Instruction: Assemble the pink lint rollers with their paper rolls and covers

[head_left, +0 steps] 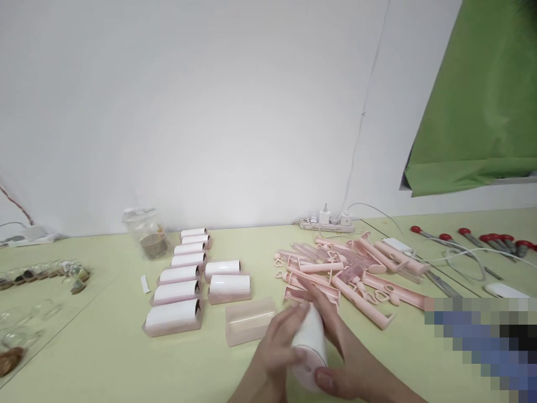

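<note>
Both of my hands are wrapped around a white cylinder (309, 336) with a pinkish round end facing me. My left hand (274, 350) closes over its left side, slightly blurred, and my right hand (346, 355) grips the right side with the thumb near the end. Just left of the hands lies a translucent pink tray (251, 320) with nothing in it. Farther left, several white cylinders (174, 314) rest in similar pinkish trays, arranged in two columns. Behind my right hand spreads a heap of pink plastic parts (358, 302), including long half-shells and small heart-shaped loops.
A plastic bag (151, 238) with brown contents stands by the wall. Small glass domes (44, 308) sit far left. A power strip (327, 225) with plugs is at the back; red-ended tools (497, 242) and white cables lie right. A pixelated patch covers the lower right corner.
</note>
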Demonstrator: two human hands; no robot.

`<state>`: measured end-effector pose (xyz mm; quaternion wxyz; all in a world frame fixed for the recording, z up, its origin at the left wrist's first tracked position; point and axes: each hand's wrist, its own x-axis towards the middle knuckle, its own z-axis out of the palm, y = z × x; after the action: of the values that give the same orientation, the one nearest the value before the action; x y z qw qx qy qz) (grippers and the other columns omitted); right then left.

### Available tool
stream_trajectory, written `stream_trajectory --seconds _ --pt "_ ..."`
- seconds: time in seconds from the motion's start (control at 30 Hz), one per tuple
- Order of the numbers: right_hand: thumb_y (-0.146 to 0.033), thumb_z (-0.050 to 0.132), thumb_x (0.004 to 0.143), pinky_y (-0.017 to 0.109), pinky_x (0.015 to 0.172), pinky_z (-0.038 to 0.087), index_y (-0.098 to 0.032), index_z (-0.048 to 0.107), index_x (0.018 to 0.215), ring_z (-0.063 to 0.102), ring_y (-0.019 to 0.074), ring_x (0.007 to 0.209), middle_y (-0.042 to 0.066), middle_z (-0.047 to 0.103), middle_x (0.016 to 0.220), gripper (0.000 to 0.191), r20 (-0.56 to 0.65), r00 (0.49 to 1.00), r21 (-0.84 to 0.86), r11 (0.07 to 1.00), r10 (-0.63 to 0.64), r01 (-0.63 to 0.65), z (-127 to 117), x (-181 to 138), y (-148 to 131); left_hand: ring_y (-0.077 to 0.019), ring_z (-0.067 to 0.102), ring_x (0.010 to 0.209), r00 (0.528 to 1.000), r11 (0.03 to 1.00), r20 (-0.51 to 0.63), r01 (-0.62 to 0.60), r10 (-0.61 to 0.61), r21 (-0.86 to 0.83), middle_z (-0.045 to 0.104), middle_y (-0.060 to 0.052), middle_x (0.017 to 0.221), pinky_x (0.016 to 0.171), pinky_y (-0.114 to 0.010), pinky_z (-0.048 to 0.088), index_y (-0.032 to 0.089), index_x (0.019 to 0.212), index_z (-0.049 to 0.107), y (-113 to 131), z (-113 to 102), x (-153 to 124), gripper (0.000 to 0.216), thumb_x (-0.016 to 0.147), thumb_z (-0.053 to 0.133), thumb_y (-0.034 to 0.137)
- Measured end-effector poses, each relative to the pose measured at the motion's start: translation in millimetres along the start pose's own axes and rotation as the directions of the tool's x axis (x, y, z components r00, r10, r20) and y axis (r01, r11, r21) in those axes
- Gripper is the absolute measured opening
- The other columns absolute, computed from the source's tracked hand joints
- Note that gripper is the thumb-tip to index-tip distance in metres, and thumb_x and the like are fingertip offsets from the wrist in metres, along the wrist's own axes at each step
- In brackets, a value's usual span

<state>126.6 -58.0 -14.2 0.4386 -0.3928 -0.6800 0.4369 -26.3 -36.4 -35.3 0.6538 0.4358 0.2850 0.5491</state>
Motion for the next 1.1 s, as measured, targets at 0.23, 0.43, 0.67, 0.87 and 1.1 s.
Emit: stream_trajectory --seconds 0.23,0.43,0.67,0.87,1.1 --pt "-0.034 0.07 0.053 0.045 0.096 0.028 -0.026 0.019 0.135 0.022 0.0328 0.124 0.009 0.02 0.139 0.097 0.089 0.987 -0.32 0.935 -0.133 0.155 3 -3 -14 -0.0229 0.062 0.074 0.968 0.955 0.116 0.242 -0.224 -0.17 0.06 -0.01 0.097 0.065 -0.035 0.048 0.026 0.124 0.028 -4 9 -3 0.077 0.061 0.064 0.051" --pt "-0.039 0.044 0.08 0.043 0.083 0.037 -0.027 0.051 0.106 0.047 0.0269 0.102 0.008 0.052 0.109 0.03 -0.143 0.989 -0.624 0.779 -0.033 -0.064 -26 30 10 -0.01 0.052 0.037 0.907 0.923 0.212 0.382 -0.364 -0.052 0.058 0.001 0.067 0.035 -0.019 0.041 0.028 0.12 0.02 10 7 -5 0.063 0.07 0.058 0.036" --pt "-0.026 0.045 0.075 0.033 0.061 0.036 -0.021 0.043 0.064 0.049 0.0222 0.072 0.004 0.054 0.074 0.013 -0.103 0.994 -0.864 0.498 -0.022 -0.078 -39 35 28 -0.0107 0.051 0.043 0.976 0.97 -0.039 0.206 -0.213 -0.127 0.053 0.004 0.07 0.03 -0.023 0.045 0.036 0.12 0.016 22 13 -9 0.067 0.069 0.06 0.038" --pt "-0.041 0.038 0.082 0.027 0.054 0.037 -0.024 0.038 0.08 0.05 0.0163 0.058 -0.004 0.05 0.061 0.017 -0.238 0.95 -0.315 0.909 0.204 -0.274 -28 26 5 -0.0115 0.053 0.045 0.95 0.999 -0.312 -0.006 -0.004 -0.033 0.05 0.006 0.065 0.041 -0.027 0.05 0.034 0.121 0.016 27 29 -2 0.071 0.067 0.063 0.037" --pt "-0.052 0.03 0.082 0.029 0.055 0.046 -0.023 0.042 0.098 0.056 0.0174 0.059 0.0 0.056 0.07 0.036 -0.131 0.905 0.229 0.901 0.404 -0.368 8 16 -9 -0.0193 0.062 0.075 0.898 0.999 -0.439 -0.033 0.023 -0.014 0.054 -0.003 0.086 0.061 -0.03 0.051 0.032 0.119 0.024 20 41 11 0.071 0.063 0.067 0.036"
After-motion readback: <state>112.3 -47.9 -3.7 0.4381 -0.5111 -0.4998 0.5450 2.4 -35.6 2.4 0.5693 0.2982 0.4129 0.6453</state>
